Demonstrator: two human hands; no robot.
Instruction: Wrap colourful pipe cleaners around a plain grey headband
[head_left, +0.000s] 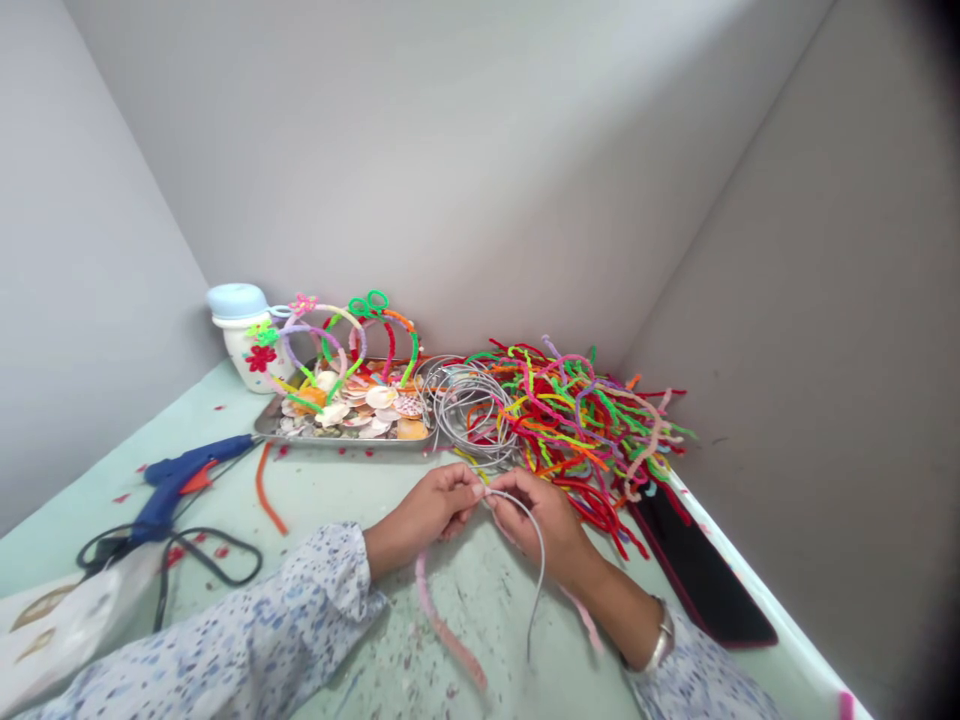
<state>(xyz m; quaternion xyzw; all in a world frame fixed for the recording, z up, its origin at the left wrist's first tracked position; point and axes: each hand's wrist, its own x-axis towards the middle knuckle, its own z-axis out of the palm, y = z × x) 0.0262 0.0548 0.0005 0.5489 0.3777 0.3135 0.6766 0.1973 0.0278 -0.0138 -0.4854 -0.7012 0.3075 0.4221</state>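
My left hand and my right hand meet above the middle of the table, fingertips pinched together. Between them is one end of a grey wire, whose free length arcs over my right fingers and hangs down. A fuzzy pale pink pipe cleaner droops below my left hand, and another pink length shows under my right wrist. Whether these are one piece is hidden by my hands; the pink also seems to touch my right fingers. Both hands are closed.
Behind my hands lie a coil of grey wire and a heap of colourful pipe cleaners. A metal tray holds shells and decorated headbands. A blue glue gun with its cord lies left, near a white bottle. A black flat object lies right.
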